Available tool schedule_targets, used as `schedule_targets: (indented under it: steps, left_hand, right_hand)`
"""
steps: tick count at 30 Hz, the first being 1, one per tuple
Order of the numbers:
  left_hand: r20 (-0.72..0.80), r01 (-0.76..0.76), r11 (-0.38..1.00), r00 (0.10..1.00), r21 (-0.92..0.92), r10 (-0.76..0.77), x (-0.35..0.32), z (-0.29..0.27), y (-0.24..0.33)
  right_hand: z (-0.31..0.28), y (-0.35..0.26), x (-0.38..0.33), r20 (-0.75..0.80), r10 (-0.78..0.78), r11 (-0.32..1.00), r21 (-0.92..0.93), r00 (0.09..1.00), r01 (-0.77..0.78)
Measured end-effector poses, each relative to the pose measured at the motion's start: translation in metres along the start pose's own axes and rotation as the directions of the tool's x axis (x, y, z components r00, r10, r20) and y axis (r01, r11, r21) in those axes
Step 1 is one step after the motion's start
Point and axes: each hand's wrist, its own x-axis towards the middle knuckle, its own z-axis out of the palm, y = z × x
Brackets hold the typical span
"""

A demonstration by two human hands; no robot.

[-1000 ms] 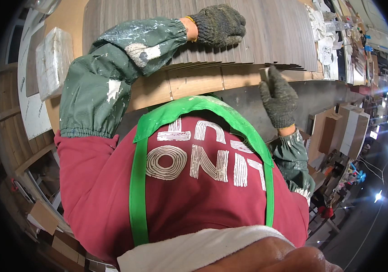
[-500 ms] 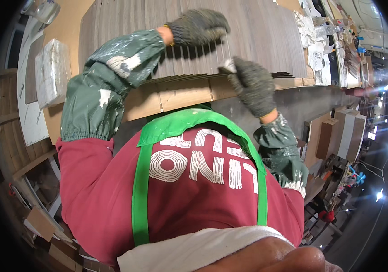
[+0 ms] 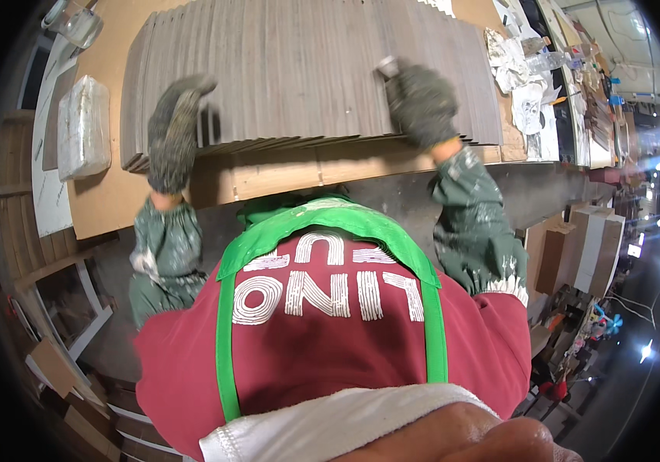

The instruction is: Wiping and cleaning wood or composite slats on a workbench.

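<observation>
A wide row of thin grey-brown wood-look boards lies close-packed side by side on the table, their near ends slightly uneven. My left hand, in a dark knitted work glove, is over the left part of the row. Its fingers are stretched out and nothing shows in them. Toward the right part of the row, my right hand, gloved alike, is closed around a small pale metallic-looking piece. Most of that piece is hidden by the glove, so its kind cannot be made out.
Cardboard covers the table around the boards. At the left stand a plastic-wrapped block and a clear jar. Crumpled white paper and plastic bottles lie at the right. Cardboard boxes stand beyond the table's right front.
My left hand has moved from the middle of the boards to their left part. My right hand has gone farther onto the row, still gripping the small piece. The gaps between boards have closed.
</observation>
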Motion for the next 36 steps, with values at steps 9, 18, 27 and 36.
schedule_targets:
  steps: [9, 18, 27, 36]
  left_hand:
    - [-0.154, -0.025, 0.999, 0.988, -0.047, 0.018, -0.076, 0.145, -0.017]
    - [-0.13, 0.133, 0.986, 0.984, 0.101, -0.119, -0.098, 0.21, -0.07]
    - [0.248, -0.077, 0.897, 0.968, 0.436, -0.037, -0.075, 0.217, -0.094]
    - [0.39, -0.098, 0.842, 0.91, 0.53, -0.14, -0.066, 0.214, -0.114]
  right_hand:
    - [0.007, 0.024, -0.036, -0.004, -0.305, 0.949, -0.083, 0.952, 0.303]
    - [-0.012, 0.09, -0.038, 0.036, -0.343, 0.937, 0.09, 0.939, 0.339]
    - [0.003, 0.155, -0.003, 0.112, 0.116, 0.988, -0.117, 0.987, -0.103]
    - [0.02, 0.157, 0.094, 0.173, 0.009, 0.993, -0.114, 0.985, 0.01]
